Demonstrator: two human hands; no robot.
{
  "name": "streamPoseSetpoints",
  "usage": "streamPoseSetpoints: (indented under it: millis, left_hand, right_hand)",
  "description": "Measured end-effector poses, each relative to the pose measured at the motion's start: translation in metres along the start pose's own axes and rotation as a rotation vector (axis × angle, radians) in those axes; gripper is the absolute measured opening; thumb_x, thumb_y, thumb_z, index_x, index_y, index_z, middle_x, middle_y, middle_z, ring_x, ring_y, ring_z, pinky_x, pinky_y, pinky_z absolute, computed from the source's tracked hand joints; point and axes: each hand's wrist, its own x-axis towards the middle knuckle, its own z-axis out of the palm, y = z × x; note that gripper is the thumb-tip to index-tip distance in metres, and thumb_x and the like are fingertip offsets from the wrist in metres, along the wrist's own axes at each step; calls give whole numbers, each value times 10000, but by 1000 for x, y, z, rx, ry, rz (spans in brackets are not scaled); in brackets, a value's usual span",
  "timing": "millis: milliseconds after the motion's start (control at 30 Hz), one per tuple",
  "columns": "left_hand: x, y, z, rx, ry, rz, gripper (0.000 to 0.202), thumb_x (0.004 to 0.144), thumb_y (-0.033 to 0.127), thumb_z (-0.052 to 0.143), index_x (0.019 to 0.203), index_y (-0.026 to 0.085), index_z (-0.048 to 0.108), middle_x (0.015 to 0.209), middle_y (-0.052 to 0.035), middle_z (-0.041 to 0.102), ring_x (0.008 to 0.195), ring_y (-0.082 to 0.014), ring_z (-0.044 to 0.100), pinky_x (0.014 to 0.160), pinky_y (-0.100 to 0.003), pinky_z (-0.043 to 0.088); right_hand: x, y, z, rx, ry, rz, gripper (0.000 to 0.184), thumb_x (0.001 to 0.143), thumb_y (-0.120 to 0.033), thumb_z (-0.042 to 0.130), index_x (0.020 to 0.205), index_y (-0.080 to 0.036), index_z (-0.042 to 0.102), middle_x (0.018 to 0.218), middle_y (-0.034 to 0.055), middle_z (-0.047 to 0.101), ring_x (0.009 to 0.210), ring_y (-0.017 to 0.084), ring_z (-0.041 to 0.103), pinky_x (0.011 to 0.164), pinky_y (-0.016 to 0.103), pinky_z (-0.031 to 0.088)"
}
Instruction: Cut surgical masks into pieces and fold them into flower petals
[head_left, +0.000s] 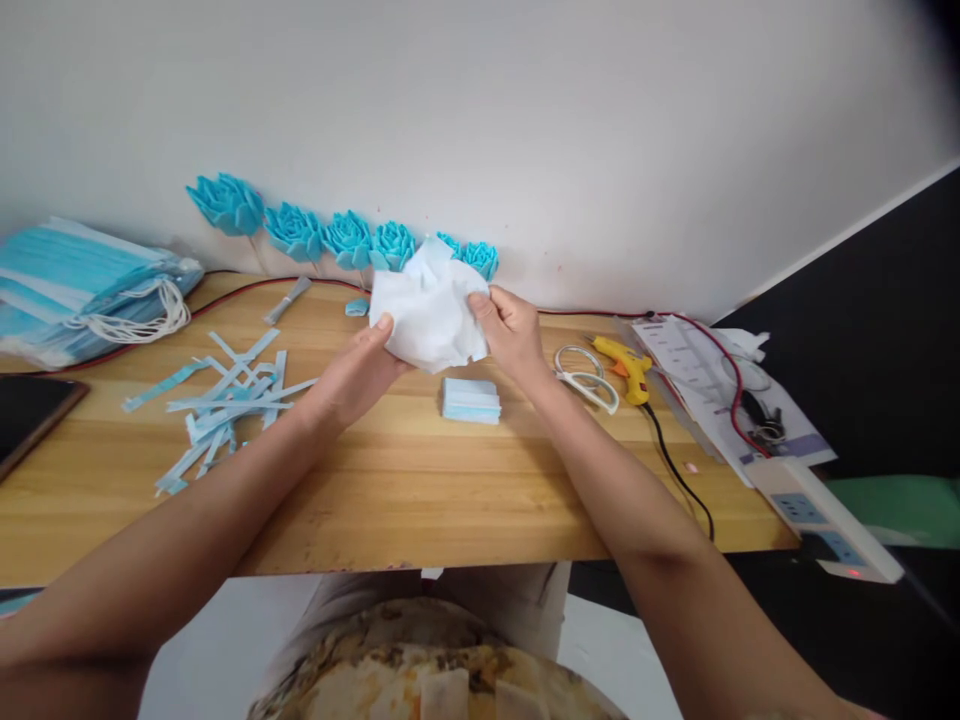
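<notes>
A thin, crumpled white fabric sheet is stretched between my two hands above the wooden table. My left hand pinches its lower left edge, thumb on top. The right edge is gripped by my right hand, with the thumb pressed against curled fingers. Just below the sheet, a small stack of pale blue cut pieces lies on the table. Behind it stand several blue flowers on thin stems, some partly covered by the sheet.
Blue cut strips lie scattered at left, near bagged face masks and a dark-screened device. On the right are scissors, a yellow glue gun with its cord, papers, keys and a power strip.
</notes>
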Motion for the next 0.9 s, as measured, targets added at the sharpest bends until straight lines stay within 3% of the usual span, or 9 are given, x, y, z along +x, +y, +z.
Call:
streamPoseSetpoints:
  millis: [133,233,333,433,533,667,800,900]
  left_hand:
    - [-1,6,2,-27,209,40,467,742,417,822,1108,158,694,1191,-132,735,1190,-306,646,937,-384,560]
    - [-4,4,0,-2,256,-14,466,716,385,836,1085,135,699,1122,-126,755,1049,-291,701,851,-372,580]
    - [-7,-1,1,46,216,-52,471,703,399,857,1063,136,707,1037,-105,769,900,-244,716,753,-328,570]
    - [-9,-3,4,93,146,-71,473,686,428,879,1026,140,721,988,-88,771,823,-206,700,713,-292,548]
    - [-9,-3,5,85,160,-92,482,692,517,862,971,146,733,921,-73,764,769,-185,680,674,-275,539]
    - [-7,-3,1,105,236,-56,450,687,556,854,825,147,726,768,-42,728,653,-140,621,590,-233,492]
    - [-8,-4,-1,221,241,-8,451,745,580,794,705,146,678,669,-32,679,580,-135,581,540,-238,457]
    - [-11,-3,0,299,224,15,524,767,651,740,660,146,653,633,-27,651,545,-128,552,503,-235,422]
  right_hand:
    - [-1,6,0,205,-270,115,616,828,-798,525,654,-215,429,612,-51,351,565,93,355,510,233,308]
    - [-1,9,-3,336,-334,193,609,859,-798,483,706,-209,495,661,-27,467,604,107,462,565,237,418]
    - [2,8,-3,357,-300,193,549,859,-747,552,767,-206,553,710,-21,507,639,110,483,572,230,431]
    - [4,5,-1,315,-163,124,444,843,-645,654,845,-203,604,739,-30,512,654,103,457,563,217,386]
    - [3,4,2,250,-72,94,411,862,-588,647,767,-195,571,674,-48,427,606,89,378,531,220,293]
    - [0,0,4,195,-88,123,503,845,-608,646,638,-210,417,620,-58,317,577,83,289,506,237,209]
    - [-3,-8,4,222,-163,148,519,806,-671,654,672,-203,474,637,-49,336,599,87,295,519,238,228]
    - [-4,-15,4,170,-181,155,581,799,-719,626,624,-205,421,633,-43,302,601,88,272,520,251,208]
